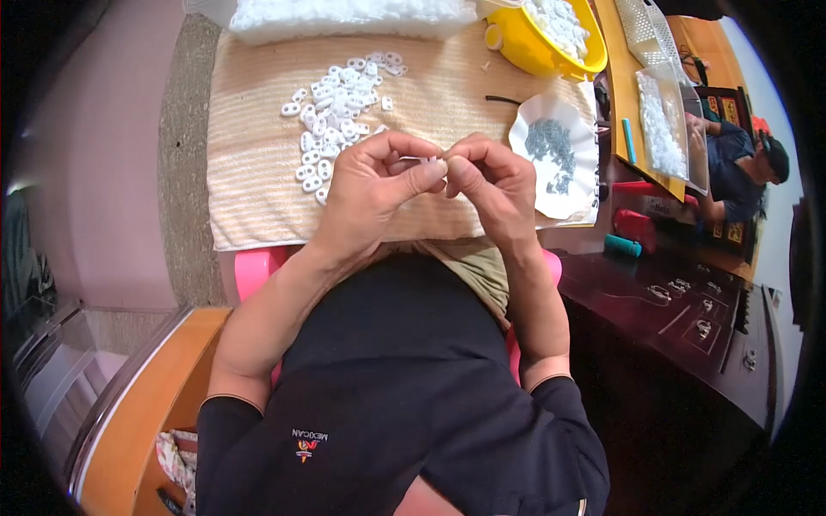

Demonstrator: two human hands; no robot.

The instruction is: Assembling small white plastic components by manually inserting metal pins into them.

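My left hand (379,185) and my right hand (492,179) meet over the near part of a striped towel (258,112). The left thumb and fingers pinch a small white plastic piece (433,160), mostly hidden by the fingertips. Pressed against its right end are my right thumb and forefinger; whatever they grip is too small to make out. Just left of and beyond my hands lies a loose heap of white two-holed plastic pieces (340,101). To the right, a white fluted paper dish (525,138) holds many tiny dark parts (551,148).
A clear bin of white pieces (353,19) stands at the far edge. A yellow tub (525,47) with white parts is far right, near a thin black stick (502,100). Beyond, a person (740,168) sits by another clear tray (662,129). A pink chair (258,271) surrounds me.
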